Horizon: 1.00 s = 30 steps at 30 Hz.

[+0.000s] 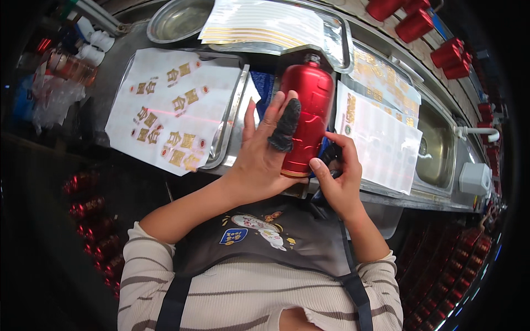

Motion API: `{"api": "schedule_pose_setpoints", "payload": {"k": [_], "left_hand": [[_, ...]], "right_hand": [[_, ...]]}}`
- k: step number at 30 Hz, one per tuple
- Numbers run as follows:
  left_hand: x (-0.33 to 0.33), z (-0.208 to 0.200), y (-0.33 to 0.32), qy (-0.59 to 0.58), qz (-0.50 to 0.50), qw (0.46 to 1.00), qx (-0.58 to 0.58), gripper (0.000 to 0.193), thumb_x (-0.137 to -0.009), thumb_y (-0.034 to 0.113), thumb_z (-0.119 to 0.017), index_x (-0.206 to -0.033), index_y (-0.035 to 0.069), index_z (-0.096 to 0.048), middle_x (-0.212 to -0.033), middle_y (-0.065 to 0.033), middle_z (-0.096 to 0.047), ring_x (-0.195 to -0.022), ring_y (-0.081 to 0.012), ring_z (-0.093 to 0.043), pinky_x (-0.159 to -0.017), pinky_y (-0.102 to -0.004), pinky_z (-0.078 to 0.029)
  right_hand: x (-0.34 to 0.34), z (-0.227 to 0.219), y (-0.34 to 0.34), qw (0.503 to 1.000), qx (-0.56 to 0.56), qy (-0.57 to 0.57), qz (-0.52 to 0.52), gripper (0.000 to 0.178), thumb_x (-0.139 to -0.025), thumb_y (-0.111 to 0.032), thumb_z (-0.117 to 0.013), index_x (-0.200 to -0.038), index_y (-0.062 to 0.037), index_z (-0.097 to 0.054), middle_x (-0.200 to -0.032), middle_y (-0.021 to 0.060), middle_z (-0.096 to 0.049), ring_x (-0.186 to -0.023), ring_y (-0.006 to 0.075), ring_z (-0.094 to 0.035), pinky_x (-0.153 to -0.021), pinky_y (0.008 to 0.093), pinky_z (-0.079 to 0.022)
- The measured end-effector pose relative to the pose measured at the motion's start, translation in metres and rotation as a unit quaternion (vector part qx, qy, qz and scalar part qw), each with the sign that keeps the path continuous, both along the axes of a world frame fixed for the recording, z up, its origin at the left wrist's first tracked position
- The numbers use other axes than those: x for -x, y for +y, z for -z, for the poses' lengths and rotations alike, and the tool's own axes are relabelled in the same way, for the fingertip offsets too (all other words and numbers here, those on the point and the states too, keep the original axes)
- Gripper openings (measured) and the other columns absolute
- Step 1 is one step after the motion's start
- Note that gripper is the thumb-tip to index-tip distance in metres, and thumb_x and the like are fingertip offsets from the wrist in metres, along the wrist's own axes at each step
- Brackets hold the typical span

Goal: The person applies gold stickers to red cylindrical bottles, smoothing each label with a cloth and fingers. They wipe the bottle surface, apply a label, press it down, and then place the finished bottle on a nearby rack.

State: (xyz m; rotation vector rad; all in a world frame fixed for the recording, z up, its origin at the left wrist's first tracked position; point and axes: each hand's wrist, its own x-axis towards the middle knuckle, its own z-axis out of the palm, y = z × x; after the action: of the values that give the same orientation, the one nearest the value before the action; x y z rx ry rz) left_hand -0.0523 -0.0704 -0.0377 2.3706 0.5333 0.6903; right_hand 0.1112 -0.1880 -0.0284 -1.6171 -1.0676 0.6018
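The left hand (259,151) lies with fingers spread along the left side of a red bottle (313,91), upright at upper centre; a black cover (285,124) sheathes one finger. The right hand (342,179) curls at the bottle's lower right edge; whether it grips is hard to tell. Decal sheets (165,105) lie left, a bowl (179,22) upper left, a sink (439,160) right.

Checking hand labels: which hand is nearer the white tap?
Right. The right hand is at the red bottle's lower right edge, with the tap off to its right; the left hand lies against the bottle's left side, farther from the tap.
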Motion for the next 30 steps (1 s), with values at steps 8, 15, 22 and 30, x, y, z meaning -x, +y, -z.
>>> {"api": "schedule_pose_setpoints", "payload": {"k": [8,15,22,30], "left_hand": [[0.008,0.02,0.009,-0.071,0.038,0.996,0.033,0.127,-0.067,0.053,-0.086,-0.159,0.002,-0.014,-0.164,-0.0274,-0.007,-0.155,-0.0392,-0.006,-0.118,-0.0668,-0.01],[0.072,0.023,0.1,-0.102,-0.208,0.963,0.141,0.031,-0.081,0.022,-0.082,-0.091,-0.001,-0.065,-0.077,-0.0136,-0.071,-0.069,-0.0289,-0.071,-0.068,-0.0392,-0.056],[0.087,0.035,0.225,0.07,-0.18,0.954,-0.23,0.023,-0.072,0.018,-0.08,-0.082,0.006,-0.062,-0.088,-0.0068,-0.065,-0.091,-0.0307,-0.062,-0.085,-0.0425,-0.046],[0.087,0.047,0.241,0.105,-0.193,0.941,-0.258,0.017,-0.074,0.013,-0.076,-0.077,0.004,-0.062,-0.081,-0.0079,-0.062,-0.088,-0.0295,-0.062,-0.082,-0.0417,-0.048]], "right_hand": [[-0.001,-0.007,-0.017,0.983,0.042,-0.167,-0.061,0.072,-0.078,-0.017,-0.083,-0.141,0.0006,-0.053,-0.112,0.0094,-0.063,-0.071,0.0099,-0.051,-0.062,0.023,-0.043],[-0.024,-0.011,-0.021,0.997,0.068,0.006,0.022,0.043,-0.091,-0.009,-0.066,-0.132,-0.0004,-0.059,-0.095,-0.0018,-0.053,-0.071,0.0023,-0.045,-0.063,0.0156,-0.035],[-0.013,-0.016,-0.004,0.994,0.068,0.082,0.025,0.039,-0.092,-0.004,-0.063,-0.131,0.0007,-0.059,-0.097,-0.0017,-0.053,-0.071,0.0019,-0.047,-0.062,0.0163,-0.036],[-0.016,-0.01,-0.008,0.993,0.077,0.073,0.052,0.037,-0.094,-0.004,-0.063,-0.13,0.0012,-0.059,-0.089,-0.0028,-0.053,-0.066,0.0013,-0.046,-0.058,0.0168,-0.033]]}}
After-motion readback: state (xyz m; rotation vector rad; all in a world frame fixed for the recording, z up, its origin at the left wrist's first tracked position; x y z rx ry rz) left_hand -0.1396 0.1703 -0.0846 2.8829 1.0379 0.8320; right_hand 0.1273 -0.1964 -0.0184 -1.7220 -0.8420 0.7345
